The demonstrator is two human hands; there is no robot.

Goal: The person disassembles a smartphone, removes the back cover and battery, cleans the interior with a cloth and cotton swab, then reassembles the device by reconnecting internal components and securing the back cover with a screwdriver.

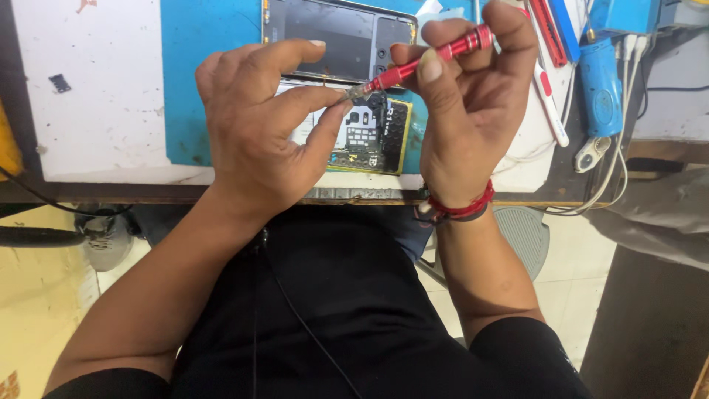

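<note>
My right hand (473,103) grips a slim red screwdriver (443,53) between thumb and fingers, its tip pointing left. My left hand (258,125) pinches the screwdriver's metal tip (360,91) between thumb and forefinger; whether a small part sits there I cannot tell. Both hands hover over an opened phone (373,137) with its circuit board exposed. The phone's dark back cover (332,37) lies just beyond, on a blue work mat (196,66). A red thread band circles my right wrist.
The white tabletop (96,96) ends at a front edge near my body. To the right lie a blue tool (602,89), white cables (617,170) and a white-and-red tool (550,103). A shoe (107,236) and a stool (524,233) are on the floor below.
</note>
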